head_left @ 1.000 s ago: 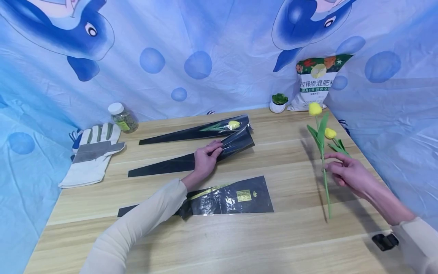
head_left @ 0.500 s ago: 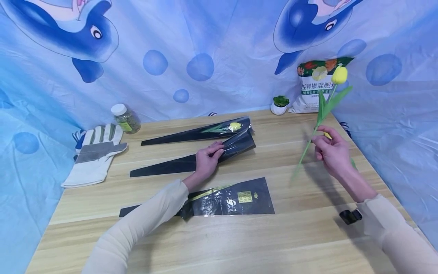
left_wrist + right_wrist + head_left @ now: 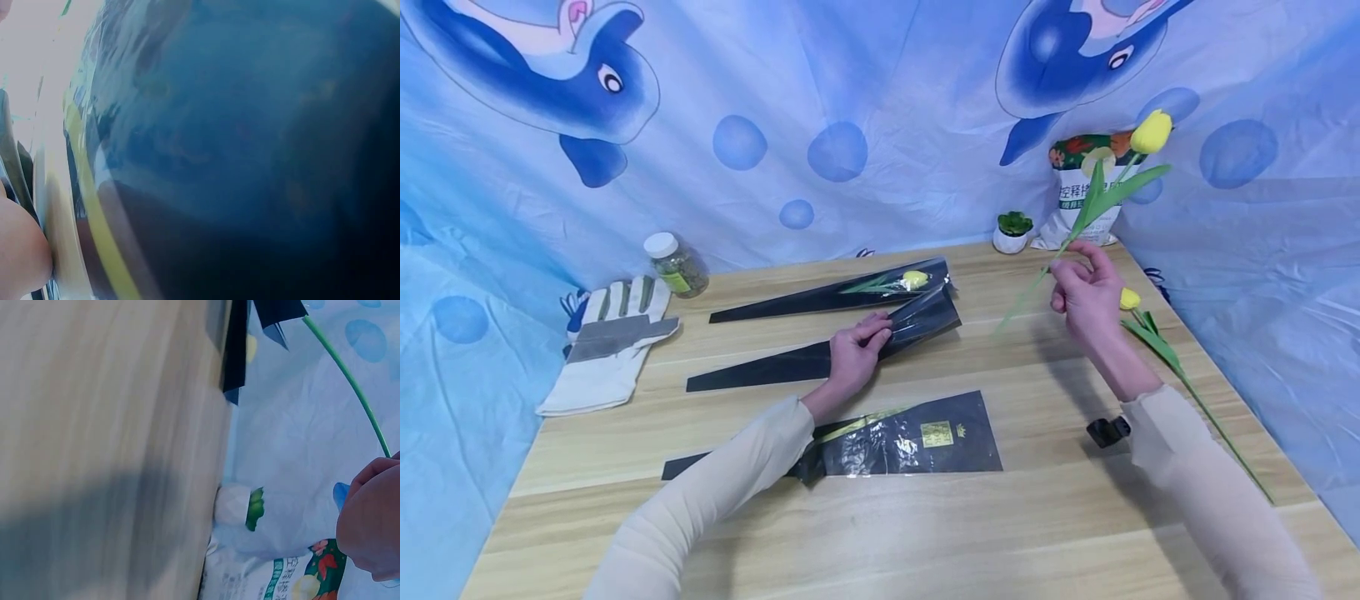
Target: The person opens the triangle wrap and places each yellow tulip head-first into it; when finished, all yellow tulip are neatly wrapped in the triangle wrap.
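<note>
My left hand (image 3: 853,354) grips the middle black flower sleeve (image 3: 775,367) near its wide end, which is raised off the table and faces right. My right hand (image 3: 1088,292) pinches the green stem of a yellow artificial tulip (image 3: 1152,132). The bloom leans up to the right, and the stem's lower end slants left toward the sleeve's mouth. In the right wrist view that stem (image 3: 347,375) runs up from the fingers. Closer to me lies a flat black sleeve (image 3: 910,437) with gold print, partly covered by my left forearm; its glossy surface (image 3: 206,125) fills the left wrist view.
Behind the left hand lies a sleeve (image 3: 820,293) with a yellow tulip inside. Another tulip (image 3: 1180,371) rests at the right edge. Work gloves (image 3: 610,350), a lidded jar (image 3: 677,267), a small potted plant (image 3: 1011,233) and a fertilizer bag (image 3: 1078,200) stand around the back.
My right hand has carried the tulip left and up from the right edge, tilting it so the bloom points up-right and the stem end points left. The left hand keeps its place on the middle sleeve.
</note>
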Action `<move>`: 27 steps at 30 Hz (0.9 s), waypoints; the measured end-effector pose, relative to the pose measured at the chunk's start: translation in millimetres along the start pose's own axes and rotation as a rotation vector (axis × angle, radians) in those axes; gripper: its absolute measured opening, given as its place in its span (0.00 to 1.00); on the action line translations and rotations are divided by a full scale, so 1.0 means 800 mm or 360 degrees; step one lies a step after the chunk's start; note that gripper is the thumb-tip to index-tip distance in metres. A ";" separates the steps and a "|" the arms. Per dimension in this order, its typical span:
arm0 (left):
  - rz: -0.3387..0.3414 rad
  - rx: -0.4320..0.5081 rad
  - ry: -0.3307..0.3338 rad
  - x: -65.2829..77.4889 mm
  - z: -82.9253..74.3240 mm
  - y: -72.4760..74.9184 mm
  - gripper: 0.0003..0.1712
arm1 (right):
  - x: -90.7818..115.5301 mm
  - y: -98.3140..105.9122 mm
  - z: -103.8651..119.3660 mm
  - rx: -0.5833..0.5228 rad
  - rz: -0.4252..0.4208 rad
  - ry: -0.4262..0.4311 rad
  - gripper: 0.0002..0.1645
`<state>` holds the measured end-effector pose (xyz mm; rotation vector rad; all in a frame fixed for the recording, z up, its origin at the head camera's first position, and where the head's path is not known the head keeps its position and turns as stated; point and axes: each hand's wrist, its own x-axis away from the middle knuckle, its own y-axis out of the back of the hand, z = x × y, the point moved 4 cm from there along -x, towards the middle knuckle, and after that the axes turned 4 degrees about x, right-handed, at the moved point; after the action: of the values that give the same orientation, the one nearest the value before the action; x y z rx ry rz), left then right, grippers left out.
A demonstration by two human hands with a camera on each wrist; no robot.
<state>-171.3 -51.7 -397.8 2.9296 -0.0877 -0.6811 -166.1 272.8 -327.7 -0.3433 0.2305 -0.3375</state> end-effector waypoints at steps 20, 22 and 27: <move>0.0008 -0.0032 0.0068 -0.003 0.036 0.002 0.08 | -0.013 -0.025 -0.032 0.0020 -0.0181 0.0116 0.16; 0.0003 -0.0038 0.0060 -0.003 0.037 0.002 0.08 | -0.011 -0.027 -0.037 0.0062 -0.0180 0.0103 0.16; -0.0008 -0.0041 0.0055 -0.003 0.039 0.001 0.08 | -0.005 -0.031 -0.048 0.0190 -0.0186 0.0057 0.15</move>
<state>-187.1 -56.3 -424.8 2.9168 -0.0676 -0.6276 -187.6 240.9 -352.9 -0.2334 0.2251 -0.4708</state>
